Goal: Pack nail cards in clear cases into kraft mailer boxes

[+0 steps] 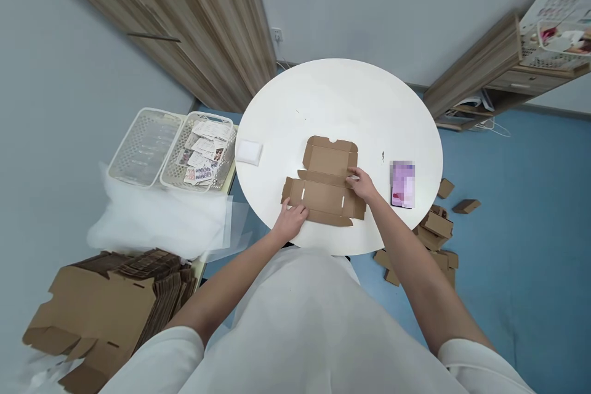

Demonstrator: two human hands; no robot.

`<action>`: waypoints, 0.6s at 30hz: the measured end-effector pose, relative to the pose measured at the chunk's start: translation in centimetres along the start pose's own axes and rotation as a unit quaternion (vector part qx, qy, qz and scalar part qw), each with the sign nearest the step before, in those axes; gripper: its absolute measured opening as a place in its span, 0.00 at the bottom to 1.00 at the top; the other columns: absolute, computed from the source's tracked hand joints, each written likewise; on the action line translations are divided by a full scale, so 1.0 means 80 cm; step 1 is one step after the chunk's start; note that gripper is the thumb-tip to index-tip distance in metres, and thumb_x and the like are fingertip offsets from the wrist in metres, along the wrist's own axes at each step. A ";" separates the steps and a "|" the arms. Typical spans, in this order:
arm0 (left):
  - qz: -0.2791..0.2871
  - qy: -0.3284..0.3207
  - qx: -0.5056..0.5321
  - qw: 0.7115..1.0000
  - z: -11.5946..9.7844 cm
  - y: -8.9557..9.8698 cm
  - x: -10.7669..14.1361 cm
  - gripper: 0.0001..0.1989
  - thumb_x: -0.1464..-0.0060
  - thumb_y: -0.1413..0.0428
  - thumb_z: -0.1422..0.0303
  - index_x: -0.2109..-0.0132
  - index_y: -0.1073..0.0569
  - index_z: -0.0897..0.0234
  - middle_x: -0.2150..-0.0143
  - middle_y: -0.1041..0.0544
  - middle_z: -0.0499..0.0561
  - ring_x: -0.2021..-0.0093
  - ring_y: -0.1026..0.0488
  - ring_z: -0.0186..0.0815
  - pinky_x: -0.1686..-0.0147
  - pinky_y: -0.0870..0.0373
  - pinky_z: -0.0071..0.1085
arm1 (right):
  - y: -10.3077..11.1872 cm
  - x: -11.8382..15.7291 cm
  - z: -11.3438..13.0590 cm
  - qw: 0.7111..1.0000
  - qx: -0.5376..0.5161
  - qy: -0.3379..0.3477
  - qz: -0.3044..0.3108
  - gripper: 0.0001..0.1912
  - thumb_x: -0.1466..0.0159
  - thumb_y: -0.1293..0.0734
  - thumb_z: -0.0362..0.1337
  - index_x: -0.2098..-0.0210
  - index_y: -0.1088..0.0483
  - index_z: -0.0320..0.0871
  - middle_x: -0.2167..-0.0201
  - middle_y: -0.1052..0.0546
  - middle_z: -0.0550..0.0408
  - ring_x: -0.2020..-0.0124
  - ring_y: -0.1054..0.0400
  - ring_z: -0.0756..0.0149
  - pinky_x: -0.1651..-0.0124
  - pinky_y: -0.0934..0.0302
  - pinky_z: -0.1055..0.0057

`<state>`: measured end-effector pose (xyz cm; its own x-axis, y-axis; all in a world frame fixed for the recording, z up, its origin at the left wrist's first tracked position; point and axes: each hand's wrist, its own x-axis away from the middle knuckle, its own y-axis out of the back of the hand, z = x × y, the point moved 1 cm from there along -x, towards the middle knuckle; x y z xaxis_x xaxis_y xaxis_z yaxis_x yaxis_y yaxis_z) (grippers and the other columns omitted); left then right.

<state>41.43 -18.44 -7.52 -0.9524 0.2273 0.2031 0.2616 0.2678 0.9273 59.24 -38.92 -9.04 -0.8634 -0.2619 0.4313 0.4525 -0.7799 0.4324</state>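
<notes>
An unfolded brown cardboard box (327,196) lies on the white round table (341,92), with its lid panel toward the far side and two short white slots in its base panel. My left hand (290,221) grips its near left corner, fingers on the flap there. At the right side, near the crease between lid and base, my right hand (361,186) has its fingers closed on a side flap. Part of the cardboard under both hands is hidden. To the left on the table is a small white padded packet (249,152).
A phone (402,184) lies on the table's right side. On the left stand a white basket (166,180) of printed packets, white foam sheets (166,221) and a stack of flat cardboard boxes (101,301). Several folded boxes (436,228) lie on the blue floor at right.
</notes>
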 end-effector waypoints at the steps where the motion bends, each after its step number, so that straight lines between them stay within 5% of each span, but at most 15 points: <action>1: 0.003 -0.002 -0.004 1.000 0.001 -0.001 0.001 0.22 0.51 0.59 0.81 0.53 0.33 0.59 0.63 0.29 0.52 0.64 0.30 0.36 0.43 0.59 0.46 | -0.003 -0.002 -0.002 1.000 0.003 0.000 0.001 0.22 0.45 0.38 0.37 0.50 0.37 0.44 0.50 0.33 0.51 0.55 0.36 0.65 0.51 0.42 0.64; 5: 0.011 -0.009 -0.013 1.000 0.004 -0.002 0.000 0.23 0.51 0.60 0.82 0.51 0.34 0.61 0.62 0.28 0.54 0.63 0.29 0.36 0.44 0.55 0.44 | -0.011 -0.003 -0.006 1.000 0.004 -0.001 -0.017 0.20 0.45 0.40 0.33 0.52 0.34 0.41 0.57 0.28 0.50 0.60 0.33 0.67 0.54 0.39 0.65; 8: -0.003 0.000 -0.005 1.000 0.002 0.004 -0.007 0.26 0.51 0.60 0.81 0.45 0.39 0.61 0.52 0.30 0.57 0.53 0.33 0.39 0.44 0.54 0.43 | -0.016 0.005 -0.004 1.000 0.008 0.019 -0.019 0.18 0.44 0.41 0.32 0.55 0.32 0.42 0.62 0.26 0.52 0.62 0.32 0.68 0.54 0.38 0.66; 14: -0.009 0.052 -0.039 0.998 -0.001 0.028 -0.036 0.45 0.60 0.44 0.69 0.37 0.58 0.67 0.35 0.58 0.61 0.36 0.64 0.50 0.42 0.66 0.48 | -0.024 0.039 0.002 0.993 0.081 0.087 -0.019 0.16 0.43 0.42 0.30 0.59 0.29 0.46 0.60 0.25 0.55 0.59 0.32 0.65 0.52 0.39 0.64; 18: 0.029 0.020 -0.071 0.997 0.006 0.032 -0.052 0.54 0.68 0.39 0.66 0.37 0.60 0.67 0.35 0.60 0.61 0.36 0.68 0.50 0.42 0.71 0.50 | -0.028 0.059 -0.002 0.984 0.139 0.108 0.005 0.17 0.42 0.45 0.30 0.58 0.30 0.47 0.60 0.26 0.54 0.58 0.33 0.63 0.53 0.40 0.62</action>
<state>46.12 -18.28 -6.15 -0.9426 0.2002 0.2672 0.2942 0.1191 0.9483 54.16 -38.50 -8.09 -0.8723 -0.4072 0.2706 0.4788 -0.5993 0.6415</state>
